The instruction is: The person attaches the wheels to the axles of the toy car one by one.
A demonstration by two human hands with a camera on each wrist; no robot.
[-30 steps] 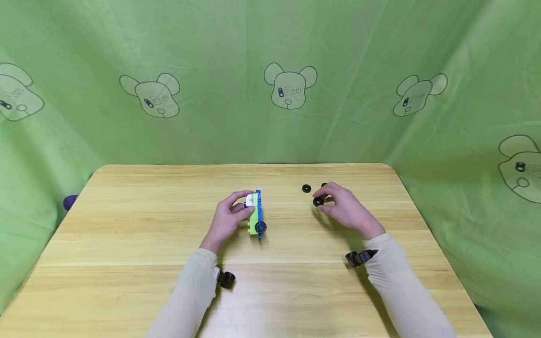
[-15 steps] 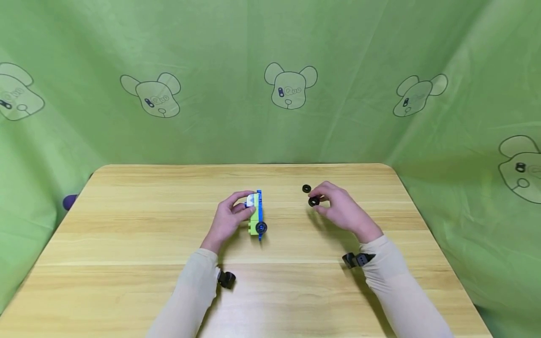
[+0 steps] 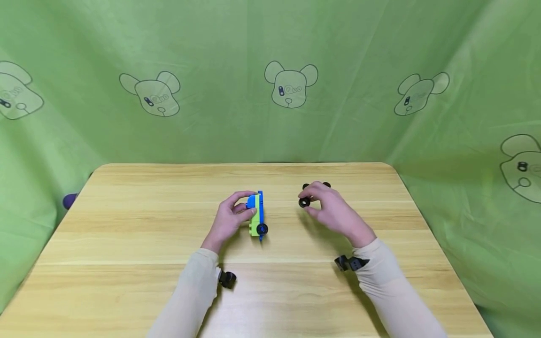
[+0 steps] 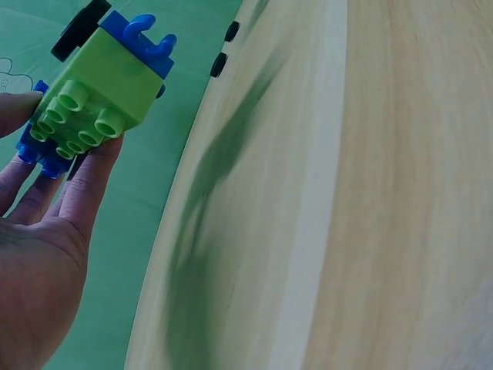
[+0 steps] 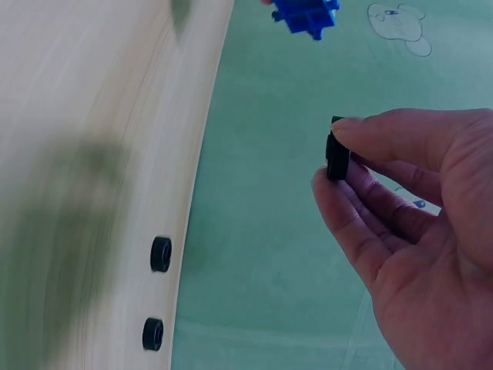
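Observation:
My left hand point(image 3: 228, 219) grips a toy block car point(image 3: 257, 216) from its left side, thumb and fingers around the body. Lime green blocks and a blue block sit on its blue base, which faces right. At the near end of the car is a black wheel point(image 3: 262, 229). In the left wrist view, green studs point(image 4: 73, 95) and a blue hook point(image 4: 142, 31) show. My right hand point(image 3: 331, 213) pinches a small black tyre point(image 5: 337, 150) between thumb and fingertips, above the table and right of the car.
Two more black tyres point(image 5: 161, 254) point(image 5: 152, 334) lie on the wooden table point(image 3: 279, 291) near its far edge, behind my right hand. A green curtain point(image 3: 236, 131) hangs around the table. Something purple point(image 3: 69, 201) shows past the left edge.
My right hand has moved left with the tyre, closer to the car. The car has turned slightly in my left hand, showing more of its blue block; that hand stays nearly in place.

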